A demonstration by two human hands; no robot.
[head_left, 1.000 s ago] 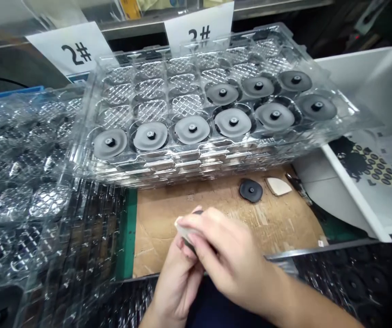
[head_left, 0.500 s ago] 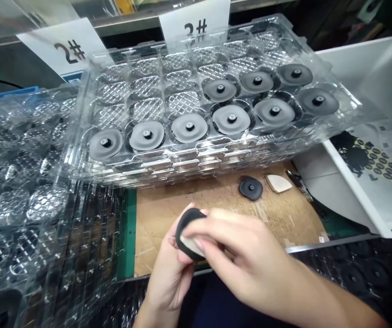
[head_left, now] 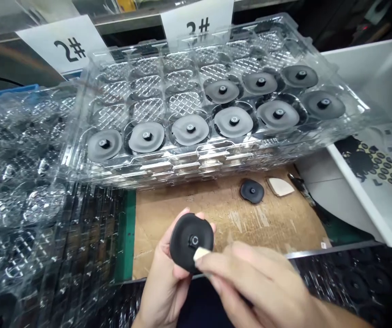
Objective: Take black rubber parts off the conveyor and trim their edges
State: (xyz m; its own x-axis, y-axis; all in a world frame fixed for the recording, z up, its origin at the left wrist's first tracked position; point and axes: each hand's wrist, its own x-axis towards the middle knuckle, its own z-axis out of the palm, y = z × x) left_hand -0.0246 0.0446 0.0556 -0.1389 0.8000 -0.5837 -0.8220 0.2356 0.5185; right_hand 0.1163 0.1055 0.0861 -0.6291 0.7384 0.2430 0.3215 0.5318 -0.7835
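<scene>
My left hand (head_left: 161,269) holds a black rubber-like disc (head_left: 187,239) with a small central stud, its stud face turned up toward me. My right hand (head_left: 253,287) pinches a pale pad (head_left: 201,253), pressing its tip on the disc's face beside the stud. On the cardboard mat (head_left: 230,218) beyond my hands lie a second black disc (head_left: 251,191) and a pale triangular pad (head_left: 279,186). Above the mat, a clear plastic tray (head_left: 182,161) holds several grey-faced discs, such as one (head_left: 190,130) in its front row.
Stacks of clear trays (head_left: 18,182) fill the left side. A white bin (head_left: 353,191) stands at right, and dark trays of black discs (head_left: 356,282) lie at lower right. Paper cards marked 2# (head_left: 66,48) and 3# (head_left: 197,23) stand behind the tray.
The black disc has turned its stud face toward me in my left hand. My right hand has moved down and right, bringing the pale pad onto that face.
</scene>
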